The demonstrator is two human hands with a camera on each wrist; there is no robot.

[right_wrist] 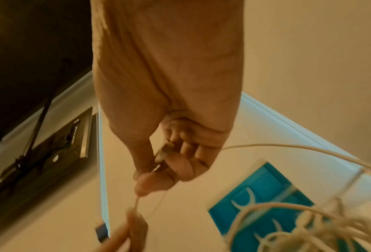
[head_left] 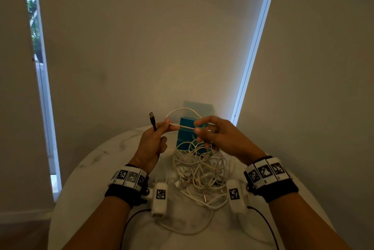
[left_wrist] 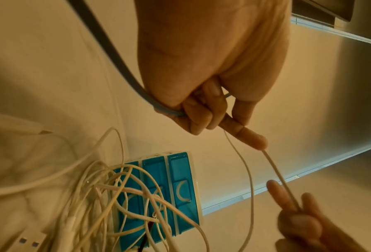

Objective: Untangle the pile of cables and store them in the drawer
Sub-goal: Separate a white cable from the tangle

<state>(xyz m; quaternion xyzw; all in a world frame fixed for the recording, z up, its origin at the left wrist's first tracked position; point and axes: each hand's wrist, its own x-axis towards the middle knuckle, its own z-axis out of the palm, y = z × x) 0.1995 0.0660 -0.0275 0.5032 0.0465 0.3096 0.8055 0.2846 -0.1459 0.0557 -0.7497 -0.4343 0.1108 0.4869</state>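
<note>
Both hands are raised above a tangled pile of white cables (head_left: 199, 170) on the round marble table (head_left: 97, 160). My left hand (head_left: 165, 123) grips a black cable (head_left: 153, 123) whose USB plug points up, and its fingertips also pinch a white cable (head_left: 182, 126). My right hand (head_left: 197, 128) pinches the same white cable a short way along, and a loop of it arches above the hands. Behind them stands a small blue drawer unit (head_left: 187, 135). The left wrist view shows the left hand (left_wrist: 253, 139) on the white cable (left_wrist: 275, 170), the dark cable (left_wrist: 115, 68) and the drawers (left_wrist: 177, 168). The blurred right wrist view shows my right hand (right_wrist: 150, 185).
The table's curved edge runs close on the left and right. A wall and a roller blind (head_left: 162, 47) stand behind it, and a narrow window strip (head_left: 35, 37) lies at the far left. Dark leads (head_left: 131, 221) from the wrist cameras trail over the near tabletop.
</note>
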